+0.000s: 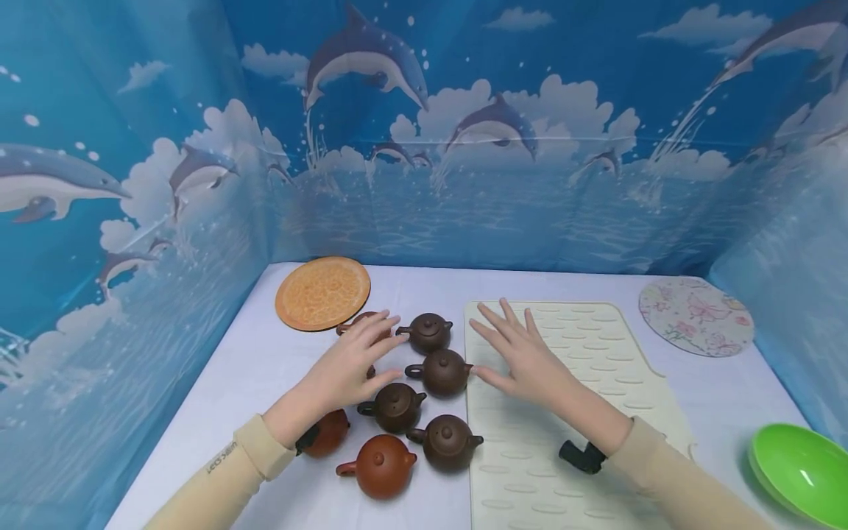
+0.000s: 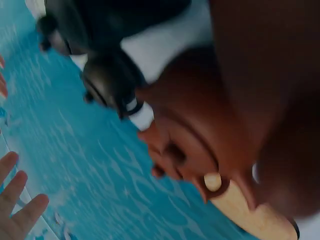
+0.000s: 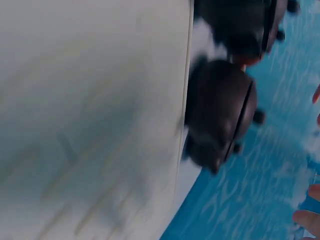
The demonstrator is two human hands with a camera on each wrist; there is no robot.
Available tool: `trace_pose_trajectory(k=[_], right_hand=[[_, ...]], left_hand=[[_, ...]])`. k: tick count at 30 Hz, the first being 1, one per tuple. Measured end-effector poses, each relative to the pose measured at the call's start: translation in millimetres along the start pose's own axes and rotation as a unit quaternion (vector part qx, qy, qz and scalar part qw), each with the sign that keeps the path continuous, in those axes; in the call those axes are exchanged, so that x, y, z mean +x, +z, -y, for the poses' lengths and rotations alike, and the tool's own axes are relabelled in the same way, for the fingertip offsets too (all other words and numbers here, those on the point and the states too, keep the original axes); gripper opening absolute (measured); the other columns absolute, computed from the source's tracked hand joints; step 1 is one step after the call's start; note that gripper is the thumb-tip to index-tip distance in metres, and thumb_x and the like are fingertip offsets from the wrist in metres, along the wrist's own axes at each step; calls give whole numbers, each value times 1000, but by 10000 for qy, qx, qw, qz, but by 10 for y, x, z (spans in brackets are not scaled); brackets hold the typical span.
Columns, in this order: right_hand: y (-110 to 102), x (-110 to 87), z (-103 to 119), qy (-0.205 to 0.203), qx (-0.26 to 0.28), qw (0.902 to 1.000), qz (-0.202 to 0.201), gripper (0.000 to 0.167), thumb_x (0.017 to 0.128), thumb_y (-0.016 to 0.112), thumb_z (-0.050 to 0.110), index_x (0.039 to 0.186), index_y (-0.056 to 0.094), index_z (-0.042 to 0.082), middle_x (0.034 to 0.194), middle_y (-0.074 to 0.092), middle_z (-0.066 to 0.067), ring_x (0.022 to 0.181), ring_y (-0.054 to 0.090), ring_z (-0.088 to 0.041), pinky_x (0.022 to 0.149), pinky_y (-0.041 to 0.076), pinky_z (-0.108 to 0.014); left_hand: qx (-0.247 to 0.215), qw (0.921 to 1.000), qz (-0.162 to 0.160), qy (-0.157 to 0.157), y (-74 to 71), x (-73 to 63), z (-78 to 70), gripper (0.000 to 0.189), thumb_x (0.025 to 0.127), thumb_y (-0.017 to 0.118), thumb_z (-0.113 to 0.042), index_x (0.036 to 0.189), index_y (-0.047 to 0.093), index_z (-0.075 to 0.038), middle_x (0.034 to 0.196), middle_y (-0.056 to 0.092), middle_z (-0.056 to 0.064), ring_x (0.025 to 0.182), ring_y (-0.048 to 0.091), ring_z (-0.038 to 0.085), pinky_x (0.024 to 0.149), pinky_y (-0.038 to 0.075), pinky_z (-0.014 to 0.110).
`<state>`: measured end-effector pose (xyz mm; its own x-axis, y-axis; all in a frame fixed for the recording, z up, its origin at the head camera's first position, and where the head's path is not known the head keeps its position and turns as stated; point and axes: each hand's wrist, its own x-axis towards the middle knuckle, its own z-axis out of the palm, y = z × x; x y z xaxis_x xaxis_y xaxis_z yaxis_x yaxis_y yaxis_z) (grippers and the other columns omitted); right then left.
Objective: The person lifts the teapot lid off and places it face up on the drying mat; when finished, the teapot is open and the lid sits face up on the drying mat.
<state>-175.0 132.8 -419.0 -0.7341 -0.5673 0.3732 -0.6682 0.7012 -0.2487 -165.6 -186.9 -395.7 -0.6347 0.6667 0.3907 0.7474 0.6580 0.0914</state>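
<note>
The left hand (image 1: 354,357) covers some teapots: behind its fingers 1 reddish teapot (image 1: 361,318) shows only partly, and of 1 more teapot (image 1: 371,372), next to the thumb side, just a small piece is visible, so its colour is hard to say. Another reddish teapot (image 1: 333,433) is partly hidden by the left wrist and its black device (image 1: 307,439). The green bowl (image 1: 795,471) is cut off by the right edge of the head view. In the 2 wrist views the nearest teapots are dim and blurred, and of the hands only some fingers enter at the edges.

I count 4 dark brown teapots and 3 reddish ones, plus the nearly hidden 1, all standing on the white table (image 1: 225,412), left of 1 pale mat (image 1: 517,471). There are 2 round boards: 1 orange board (image 1: 322,293) at the far left and 1 flowered board (image 1: 695,316) at the far right.

The 2 hands are released, with fingers spread, grasping nothing. The left one is above the teapots, the right hand (image 1: 523,361) above the mat. Its thumb appears near the spout of 1 dark teapot (image 1: 446,372); whether they touch, I cannot tell.
</note>
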Motion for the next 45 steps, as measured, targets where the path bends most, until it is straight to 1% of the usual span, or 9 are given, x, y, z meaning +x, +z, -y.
trace_pose_trajectory(k=[8, 14, 17, 21, 27, 38, 40, 42, 45], right_hand=[[217, -176, 381, -549, 564, 9964, 302, 55, 89, 70, 40, 135, 59, 11, 152, 45, -10, 145, 31, -42, 112, 22, -70], [349, -298, 547, -864, 982, 9908, 339, 33, 87, 74, 26, 115, 71, 10, 128, 66, -7, 123, 60, -29, 101, 50, -47], [412, -326, 595, -885, 1090, 9896, 323, 25, 85, 75, 23, 108, 73, 12, 117, 69, -2, 107, 68, -18, 88, 58, -31], [456, -335, 625, -759, 1335, 9876, 310, 17, 86, 75, 20, 101, 72, 13, 107, 69, 3, 96, 69, -10, 81, 57, -23], [468, -343, 637, -571, 1564, 9854, 354, 13, 88, 75, 21, 99, 71, 15, 104, 69, 4, 94, 68, -8, 78, 57, -22], [412, -322, 658, -416, 1707, 9839, 329, 12, 86, 76, 18, 95, 69, 14, 105, 74, -1, 96, 71, -13, 80, 58, -24], [397, -320, 641, -262, 2014, 9784, 399, 11, 86, 76, 16, 95, 70, 14, 107, 74, -1, 98, 71, -14, 80, 58, -24], [379, -320, 600, 62, 2660, 9627, 493, 10, 87, 75, 16, 96, 70, 15, 109, 73, -2, 99, 70, -14, 80, 59, -25], [335, -297, 463, 967, 3873, 9154, 518, 12, 89, 73, 17, 99, 70, 12, 115, 71, -8, 102, 69, -10, 81, 59, -25]], left_hand=[[-126, 9975, 526, 454, 185, -179, -322, 37, 89, 74, -30, 123, 68, -16, 135, 59, 8, 126, 56, 22, 102, 51, 39], [-440, 9927, 886, 691, 282, -261, -454, 22, 89, 73, -24, 109, 73, -16, 117, 69, -1, 109, 63, 14, 95, 52, 28], [-566, 9903, 1139, 558, 323, -281, -491, 19, 90, 73, -23, 109, 74, -18, 106, 70, -5, 102, 64, 10, 89, 53, 23], [-730, 9848, 1573, 124, 389, -275, -526, 21, 92, 71, -23, 113, 73, -21, 101, 71, -8, 95, 65, 4, 82, 53, 18], [-1129, 9783, 1695, -391, 453, -245, -588, 19, 91, 71, -18, 110, 72, -16, 97, 73, -4, 85, 67, 2, 71, 53, 14], [-1307, 9701, 1943, -645, 477, -167, -605, 18, 88, 74, -16, 106, 73, -12, 98, 75, -3, 92, 68, 2, 76, 53, 12], [-1294, 9697, 1970, -646, 471, -172, -612, 18, 88, 74, -16, 105, 74, -12, 96, 74, -3, 91, 68, 2, 76, 53, 12], [-1269, 9702, 1968, -616, 470, -182, -617, 17, 87, 74, -16, 104, 74, -11, 96, 75, -3, 91, 68, 2, 76, 54, 13], [-1194, 9714, 1977, -542, 471, -179, -619, 19, 87, 74, -16, 106, 75, -11, 98, 75, -3, 93, 69, 3, 78, 54, 14]])
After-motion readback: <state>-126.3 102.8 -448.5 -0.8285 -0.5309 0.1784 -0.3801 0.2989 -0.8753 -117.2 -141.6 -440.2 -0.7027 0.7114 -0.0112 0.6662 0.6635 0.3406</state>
